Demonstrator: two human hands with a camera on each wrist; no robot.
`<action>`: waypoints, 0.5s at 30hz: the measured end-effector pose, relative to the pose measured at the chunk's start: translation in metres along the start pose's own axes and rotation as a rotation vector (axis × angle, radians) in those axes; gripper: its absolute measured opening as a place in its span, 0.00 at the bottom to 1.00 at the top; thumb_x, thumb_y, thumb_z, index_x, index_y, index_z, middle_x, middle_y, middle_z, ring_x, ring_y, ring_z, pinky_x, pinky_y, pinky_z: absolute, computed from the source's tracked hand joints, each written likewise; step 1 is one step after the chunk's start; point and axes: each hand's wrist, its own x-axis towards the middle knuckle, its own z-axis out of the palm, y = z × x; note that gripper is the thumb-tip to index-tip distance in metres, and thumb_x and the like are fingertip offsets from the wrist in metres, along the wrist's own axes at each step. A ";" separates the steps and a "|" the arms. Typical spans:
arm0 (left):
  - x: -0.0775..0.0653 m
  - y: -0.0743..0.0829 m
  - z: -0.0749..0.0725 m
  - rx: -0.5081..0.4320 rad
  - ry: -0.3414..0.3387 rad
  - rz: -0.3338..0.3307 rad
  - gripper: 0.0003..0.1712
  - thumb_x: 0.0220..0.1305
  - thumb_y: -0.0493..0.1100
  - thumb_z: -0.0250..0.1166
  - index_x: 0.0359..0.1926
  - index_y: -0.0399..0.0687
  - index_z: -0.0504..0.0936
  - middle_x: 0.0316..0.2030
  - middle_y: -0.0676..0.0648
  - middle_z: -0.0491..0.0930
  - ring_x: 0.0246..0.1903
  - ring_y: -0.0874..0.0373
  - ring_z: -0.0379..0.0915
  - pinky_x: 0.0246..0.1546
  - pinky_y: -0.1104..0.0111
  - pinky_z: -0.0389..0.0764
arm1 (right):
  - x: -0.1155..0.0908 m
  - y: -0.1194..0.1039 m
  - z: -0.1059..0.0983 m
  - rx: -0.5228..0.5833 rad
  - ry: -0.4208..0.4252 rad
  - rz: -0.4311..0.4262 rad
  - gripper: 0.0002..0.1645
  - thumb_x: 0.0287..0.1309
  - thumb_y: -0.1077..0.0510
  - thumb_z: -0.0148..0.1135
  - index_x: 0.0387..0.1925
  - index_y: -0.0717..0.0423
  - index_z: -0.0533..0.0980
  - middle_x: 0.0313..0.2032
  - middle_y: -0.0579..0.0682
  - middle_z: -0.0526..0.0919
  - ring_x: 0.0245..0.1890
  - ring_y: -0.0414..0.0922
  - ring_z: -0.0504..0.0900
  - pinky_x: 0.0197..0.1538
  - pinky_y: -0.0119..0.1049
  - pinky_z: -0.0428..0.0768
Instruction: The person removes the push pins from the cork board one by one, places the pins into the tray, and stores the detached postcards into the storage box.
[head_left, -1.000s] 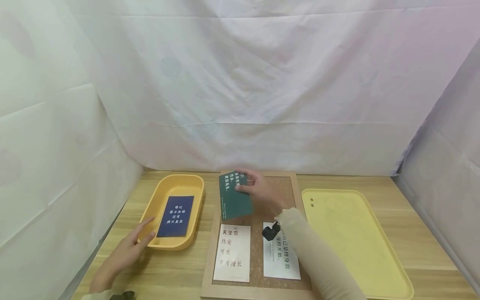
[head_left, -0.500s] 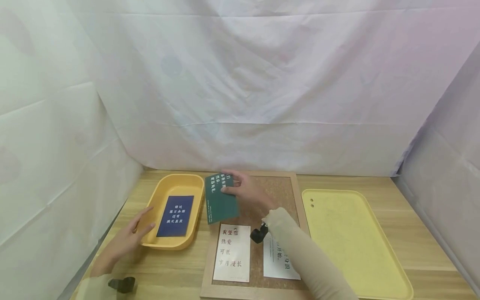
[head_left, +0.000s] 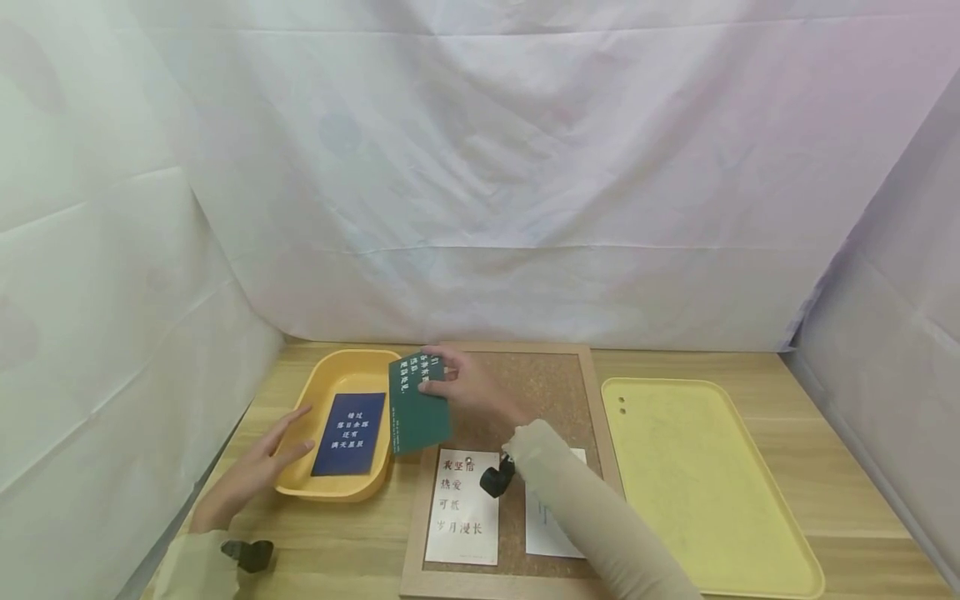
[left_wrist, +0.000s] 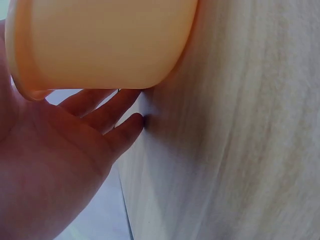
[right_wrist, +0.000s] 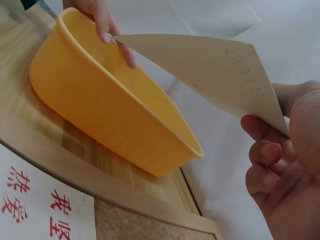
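My right hand (head_left: 471, 387) pinches a dark green postcard (head_left: 416, 417) with white characters by its upper right edge. The postcard is tilted, raised between the corkboard and the yellow plastic basin (head_left: 288, 479), overlapping the basin's right rim in the head view. Its pale back (right_wrist: 220, 70) with scribbled marks shows in the right wrist view. My left hand (head_left: 258, 471) holds the basin's near left rim, thumb and index over the inside, other fingers along the outer wall (left_wrist: 115, 45). A navy postcard (head_left: 348, 433) lies inside the basin.
A wood-framed corkboard (head_left: 555, 392) lies in the middle, with a white card with red characters (head_left: 461, 521) pinned on it. Another white card (head_left: 543, 533) is partly under my right sleeve. A yellow tray (head_left: 705, 492) with two small round things (head_left: 622, 405) lies to the right.
My right hand has carried the green postcard leftward, from over the corkboard to the basin's right rim. The left hand stays at the basin, barely shifted.
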 end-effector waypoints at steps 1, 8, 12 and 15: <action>0.000 0.000 0.000 -0.002 -0.005 -0.009 0.39 0.67 0.55 0.54 0.73 0.62 0.47 0.72 0.37 0.40 0.68 0.30 0.33 0.54 0.28 0.44 | 0.001 0.000 0.002 0.024 -0.005 0.001 0.35 0.55 0.53 0.65 0.63 0.33 0.64 0.48 0.47 0.80 0.38 0.43 0.84 0.33 0.41 0.84; 0.001 -0.001 0.002 -0.032 -0.010 -0.013 0.39 0.66 0.54 0.55 0.73 0.63 0.46 0.72 0.37 0.38 0.69 0.31 0.31 0.54 0.28 0.42 | 0.006 -0.006 0.024 0.119 0.014 -0.018 0.34 0.55 0.57 0.66 0.62 0.34 0.66 0.47 0.47 0.79 0.37 0.43 0.85 0.35 0.42 0.84; 0.001 -0.001 0.001 -0.022 -0.011 -0.020 0.40 0.66 0.54 0.55 0.73 0.64 0.45 0.72 0.37 0.37 0.68 0.31 0.31 0.54 0.27 0.42 | 0.010 -0.010 0.034 0.108 0.019 -0.025 0.36 0.54 0.58 0.66 0.63 0.37 0.65 0.47 0.47 0.80 0.35 0.42 0.85 0.34 0.40 0.84; 0.000 -0.002 0.001 -0.026 -0.009 -0.026 0.40 0.66 0.54 0.55 0.73 0.64 0.45 0.72 0.37 0.37 0.68 0.30 0.30 0.54 0.28 0.42 | 0.013 -0.011 0.043 0.068 0.023 -0.038 0.36 0.54 0.58 0.66 0.64 0.39 0.65 0.47 0.48 0.80 0.34 0.41 0.85 0.33 0.37 0.84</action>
